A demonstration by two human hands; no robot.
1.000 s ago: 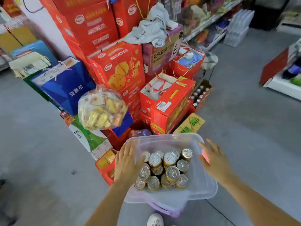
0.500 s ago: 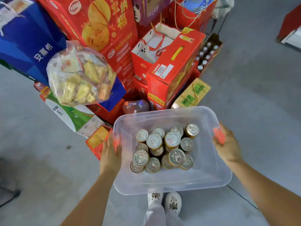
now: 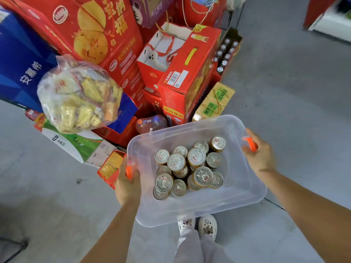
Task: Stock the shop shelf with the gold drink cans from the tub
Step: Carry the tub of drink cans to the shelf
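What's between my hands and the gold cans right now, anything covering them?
Nothing covers the gold cans: the tub has no lid. The left hand and right hand are both occupied, each gripping an orange handle, so one must let go to reach in.

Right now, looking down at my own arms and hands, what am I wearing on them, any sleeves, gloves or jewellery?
Nothing shows on them. The left hand and right hand are bare, no gloves, and no ring, watch or bracelet is visible. Both forearms are uncovered as far as the frame reaches, so any sleeves end out of view.
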